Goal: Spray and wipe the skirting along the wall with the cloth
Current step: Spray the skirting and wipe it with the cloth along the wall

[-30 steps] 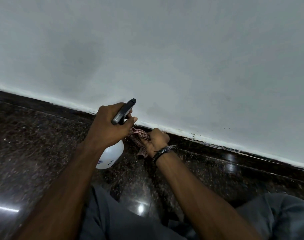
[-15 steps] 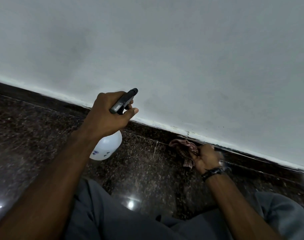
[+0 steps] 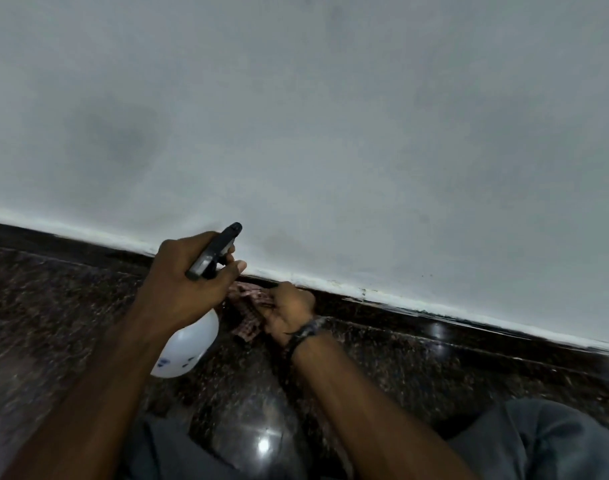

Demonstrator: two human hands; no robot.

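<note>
White plastic spray bottle [image 3: 188, 351] with black trigger head is gripped by left hand [image 3: 188, 278]. Red-checked cloth [image 3: 249, 311] is clutched by right hand [image 3: 289, 311], pressed to dark granite skirting [image 3: 417, 317], bottle's 3 o'clock.

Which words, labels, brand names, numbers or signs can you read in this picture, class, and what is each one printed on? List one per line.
No text in this picture can be read.
Spray bottle, held by the left hand: a few small blue marks on its white body, too blurred to read.
Checked cloth, gripped by the right hand: pattern only, no lettering.
Wristband: no readable marking.
</note>
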